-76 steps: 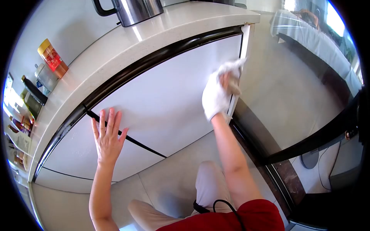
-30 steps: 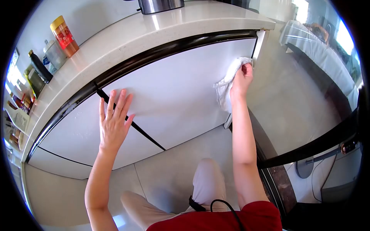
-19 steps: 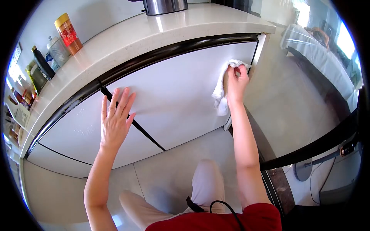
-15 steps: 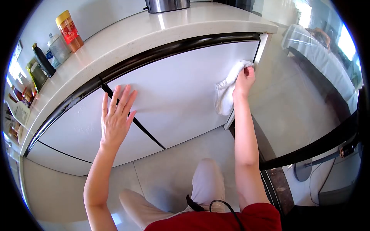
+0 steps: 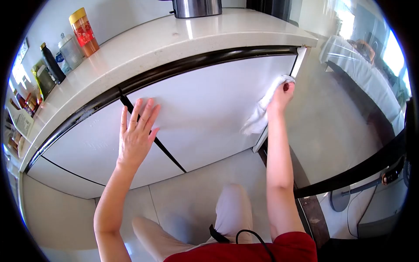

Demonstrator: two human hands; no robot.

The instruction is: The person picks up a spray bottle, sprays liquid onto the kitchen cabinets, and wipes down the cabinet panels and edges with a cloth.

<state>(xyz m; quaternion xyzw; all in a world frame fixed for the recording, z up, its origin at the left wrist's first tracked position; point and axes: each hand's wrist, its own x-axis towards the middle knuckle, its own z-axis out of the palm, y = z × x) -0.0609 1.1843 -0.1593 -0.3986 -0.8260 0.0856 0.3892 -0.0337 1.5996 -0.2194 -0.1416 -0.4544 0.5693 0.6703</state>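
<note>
My right hand (image 5: pixel 280 98) is closed around a white cloth (image 5: pixel 260 113) at the right edge of a white cabinet door (image 5: pixel 205 105). The cloth hangs down and left from my fingers against the door's surface. Flat on the cabinet front, my left hand (image 5: pixel 138 135) has its fingers spread. It lies across the dark gap between this door and the left cabinet door (image 5: pixel 91 139). Small wet-looking spots show on that left door.
Above the doors runs a dark handle strip (image 5: pixel 174 65) beneath a pale countertop (image 5: pixel 183 39). On the counter stand a yellow-capped jar (image 5: pixel 84 32), a dark bottle (image 5: pixel 52 63) and a metal appliance (image 5: pixel 197 8). A dark strap-like bar (image 5: pixel 353 168) crosses at the right.
My right hand and the cloth have shifted slightly towards the door's right edge, and the cloth looks narrower. The whole view has tilted a little. My left hand stays flat on the cabinet.
</note>
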